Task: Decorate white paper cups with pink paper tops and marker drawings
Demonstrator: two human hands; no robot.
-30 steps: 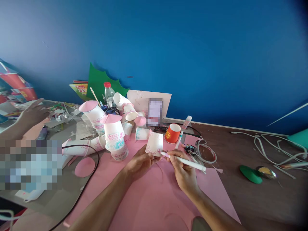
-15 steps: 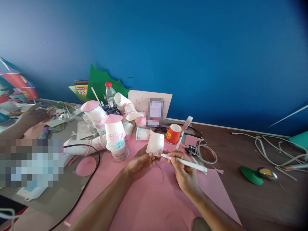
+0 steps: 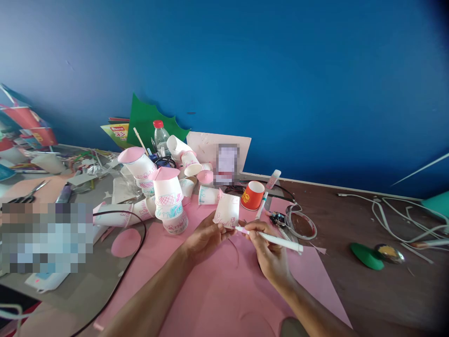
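A white paper cup [image 3: 227, 208] with pink marks drawn near its lower edge is gripped by my left hand [image 3: 206, 238], fingers around its bottom and near side. In my right hand [image 3: 268, 248] a white marker [image 3: 280, 241] is pinched, its pink tip at the cup's lower right edge. Left of the cup stands a stack of decorated white cups [image 3: 169, 199] under a pink paper cone [image 3: 164, 173]. An orange-red paper cup [image 3: 253, 195] is behind my right hand, and another marker [image 3: 262, 206] lies beside it.
Pink paper [image 3: 217, 295] covers the table under my arms. A black cable [image 3: 131, 262] crosses at left. Further back stand a bottle [image 3: 161, 138] and more cups. Scissors [image 3: 30, 194] lie far left; white cables [image 3: 393, 213] and a green paper cone [image 3: 366, 256] lie right.
At far left, another person's hand has drawn out of view, uncovering scissors and a white cup. My hands, the cup and the marker have hardly shifted.
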